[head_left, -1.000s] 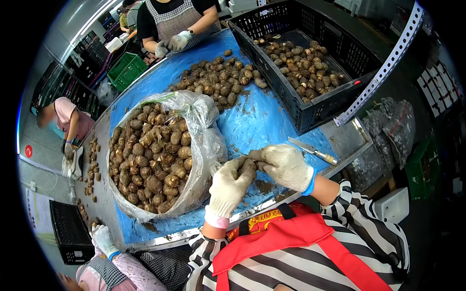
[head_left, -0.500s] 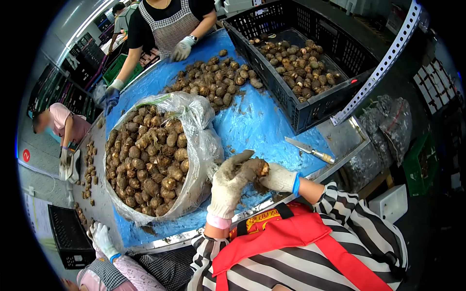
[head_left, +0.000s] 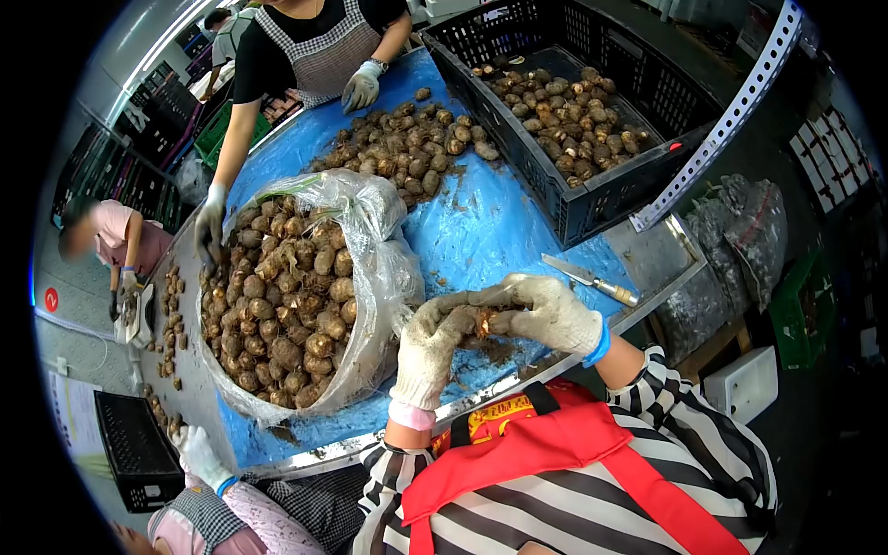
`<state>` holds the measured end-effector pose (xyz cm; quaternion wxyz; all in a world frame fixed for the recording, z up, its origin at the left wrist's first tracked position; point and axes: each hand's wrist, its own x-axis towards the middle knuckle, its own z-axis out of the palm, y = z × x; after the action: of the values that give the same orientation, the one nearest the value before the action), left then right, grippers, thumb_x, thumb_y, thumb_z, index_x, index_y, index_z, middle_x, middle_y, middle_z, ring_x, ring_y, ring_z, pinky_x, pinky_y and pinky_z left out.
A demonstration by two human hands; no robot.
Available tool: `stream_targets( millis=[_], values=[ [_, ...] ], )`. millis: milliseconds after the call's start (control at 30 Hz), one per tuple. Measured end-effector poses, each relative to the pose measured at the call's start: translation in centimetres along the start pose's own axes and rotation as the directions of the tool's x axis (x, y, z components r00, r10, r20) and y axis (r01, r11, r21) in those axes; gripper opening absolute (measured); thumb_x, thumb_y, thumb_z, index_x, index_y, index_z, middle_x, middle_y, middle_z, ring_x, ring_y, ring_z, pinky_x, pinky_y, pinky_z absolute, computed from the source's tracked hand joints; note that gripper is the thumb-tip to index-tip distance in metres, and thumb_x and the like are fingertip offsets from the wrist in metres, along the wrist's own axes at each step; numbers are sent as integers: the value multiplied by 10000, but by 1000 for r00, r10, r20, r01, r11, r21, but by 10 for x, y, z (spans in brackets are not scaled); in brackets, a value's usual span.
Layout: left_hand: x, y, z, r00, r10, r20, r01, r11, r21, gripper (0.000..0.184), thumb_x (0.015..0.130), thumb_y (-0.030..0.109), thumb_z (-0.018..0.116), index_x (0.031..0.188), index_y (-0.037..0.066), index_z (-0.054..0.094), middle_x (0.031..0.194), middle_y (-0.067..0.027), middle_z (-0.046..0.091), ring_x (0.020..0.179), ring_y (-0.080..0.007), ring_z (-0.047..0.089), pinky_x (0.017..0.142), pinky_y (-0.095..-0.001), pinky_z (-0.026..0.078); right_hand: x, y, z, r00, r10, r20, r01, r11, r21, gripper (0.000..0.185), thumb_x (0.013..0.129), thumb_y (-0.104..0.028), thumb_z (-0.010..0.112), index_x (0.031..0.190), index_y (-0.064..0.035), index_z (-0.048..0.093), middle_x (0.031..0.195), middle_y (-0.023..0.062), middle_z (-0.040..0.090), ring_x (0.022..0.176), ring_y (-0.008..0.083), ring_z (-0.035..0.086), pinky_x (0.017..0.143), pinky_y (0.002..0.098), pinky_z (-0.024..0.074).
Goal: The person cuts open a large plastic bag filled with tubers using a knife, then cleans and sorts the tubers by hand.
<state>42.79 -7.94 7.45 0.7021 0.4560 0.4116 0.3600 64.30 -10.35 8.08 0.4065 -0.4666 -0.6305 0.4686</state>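
Note:
A brown, hairy taro (head_left: 485, 322) is held between my two gloved hands, just over the near edge of the blue-covered table. My left hand (head_left: 430, 347), in a soiled white glove, wraps its fingers round it. My right hand (head_left: 557, 314), gloved too with a blue band at the wrist, is closed on its other end. The fingers hide most of the taro. Left of my hands stands a clear plastic bag (head_left: 375, 222) full of taros (head_left: 287, 305). A knife (head_left: 592, 280) with a wooden handle lies on the blue sheet, beyond my right hand.
A black crate (head_left: 527, 139) with taros stands at the back right, beside a perforated metal post (head_left: 721, 129). More taros (head_left: 412, 143) are heaped across the table. A co-worker's gloved hand (head_left: 211, 231) reaches to the bag; another co-worker's glove (head_left: 199, 455) is at lower left.
My right hand has moved up and turned over the taro, its fingers now meeting those of my left hand. The co-worker opposite has brought one hand to the bag's edge.

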Motion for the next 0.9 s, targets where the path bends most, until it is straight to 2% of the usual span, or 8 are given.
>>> stream_targets(
  millis=[33, 167, 333, 433, 567, 667, 767, 900],
  values=[
    [0, -1, 0, 1000, 7, 0, -7, 1000, -4, 349, 993, 166, 645, 1244, -77, 649, 1073, -103, 725, 910, -158, 680, 828, -274, 559, 0, -5, 1, 999, -47, 13, 48, 992, -120, 267, 910, -11, 629, 1157, 35, 719, 910, 77, 679, 861, 143, 647, 790, 286, 542],
    [-5, 10, 5, 996, 40, -76, -27, 985, 170, 330, 989, 149, 634, 1216, -88, 664, 1025, -90, 735, 889, -150, 679, 837, -273, 561, -1, -2, 15, 990, 39, -133, -16, 986, 168, 204, 883, -51, 643, 1047, 26, 737, 895, 139, 725, 809, 198, 700, 768, 281, 556],
    [-1, -3, 14, 994, 86, -61, -86, 996, 4, 805, 875, 27, 687, 1546, -120, 266, 1026, -60, 662, 971, -132, 633, 927, -248, 504, 13, 0, 28, 952, 24, -307, -31, 999, -21, 156, 864, -43, 646, 983, 6, 734, 898, 165, 745, 812, 241, 733, 751, 314, 571],
    [-9, 4, 22, 976, 203, -78, -174, 943, 285, 929, 797, -29, 729, 1562, -120, 209, 1008, -46, 618, 945, -128, 623, 931, -244, 496, 15, 2, 32, 954, -118, -275, 63, 978, -201, 150, 850, -47, 660, 977, -13, 733, 896, 167, 739, 815, 295, 728, 743, 363, 575],
    [-4, -4, 14, 988, 133, -76, -122, 983, 135, 1017, 738, -24, 785, 1571, -101, 207, 1092, -65, 602, 991, -138, 607, 934, -264, 506, 19, 9, 34, 918, -320, -235, 223, 905, -363, 162, 840, -74, 669, 985, -53, 739, 878, 148, 721, 826, 359, 695, 772, 422, 562],
    [-14, 10, 15, 994, 104, 13, -105, 983, 153, 1074, 702, 29, 843, 1580, -69, 232, 1151, -88, 621, 1029, -151, 608, 937, -285, 514, 41, 43, 19, 959, -209, -192, 64, 818, -571, 292, 816, -4, 645, 1098, 5, 720, 926, 167, 719, 807, 314, 700, 787, 389, 567],
    [-15, 15, 14, 987, 158, -29, -154, 981, 116, 1121, 661, 88, 894, 1581, -42, 267, 1197, -106, 628, 1044, -165, 614, 954, -304, 512, 37, 54, 4, 988, -59, -144, -22, 863, -505, 368, 834, -15, 642, 1197, -3, 694, 1012, 174, 694, 826, 316, 694, 837, 388, 560],
    [-9, 7, 0, 983, 180, -24, -158, 912, 378, 1040, 664, -18, 803, 1572, -37, 296, 1215, -109, 641, 1050, -156, 626, 923, -288, 525, 23, 9, -4, 993, -9, -121, -12, 985, -173, 431, 862, -21, 639, 1292, -31, 673, 1109, 187, 662, 895, 282, 693, 863, 377, 560]
  ],
)
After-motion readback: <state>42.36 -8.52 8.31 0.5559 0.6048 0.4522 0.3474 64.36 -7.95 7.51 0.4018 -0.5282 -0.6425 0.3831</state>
